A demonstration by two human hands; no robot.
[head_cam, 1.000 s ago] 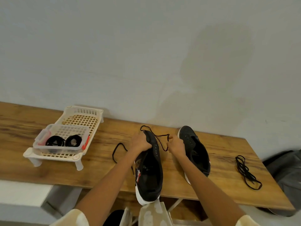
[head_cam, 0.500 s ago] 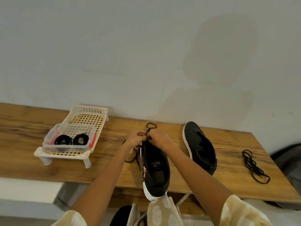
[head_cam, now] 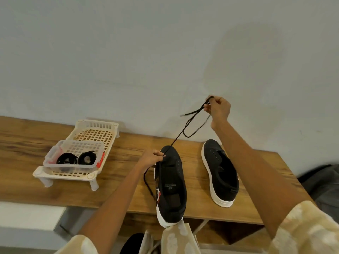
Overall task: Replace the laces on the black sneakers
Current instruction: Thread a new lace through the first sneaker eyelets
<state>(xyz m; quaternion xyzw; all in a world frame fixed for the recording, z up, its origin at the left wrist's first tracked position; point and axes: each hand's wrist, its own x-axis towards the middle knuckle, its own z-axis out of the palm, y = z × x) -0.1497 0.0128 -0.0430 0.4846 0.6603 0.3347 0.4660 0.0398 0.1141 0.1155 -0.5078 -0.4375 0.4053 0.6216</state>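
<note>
I am holding the near sneaker (head_cam: 171, 187) at the front edge of the wooden surface (head_cam: 119, 180) with my left hand (head_cam: 153, 159), whose fingers are curling around its toe at the shoe's 11 o'clock and pinching the black lace (head_cam: 190, 123) where it leaves the eyelets. My right hand (head_cam: 218, 109) is pinching the other part of that lace; half a second ago it was down at the toe beside the left hand, and it is now raised to 1 o'clock of the shoe, drawing the lace taut, with a loose loop and a free tip hanging below the fingers. I am judging that the old lace is coming out of the eyelets and that this shoe is nearly stripped; a further length is trailing down the shoe's left side. The second sneaker (head_cam: 220, 171) is lying at 3 o'clock of the first, showing no lace. At 9 o'clock, a clear lidded box (head_cam: 53, 158) holding two coiled black laces (head_cam: 76, 159) is sitting on a cream lattice rack (head_cam: 95, 132); threading those in is not yet begun.
</note>
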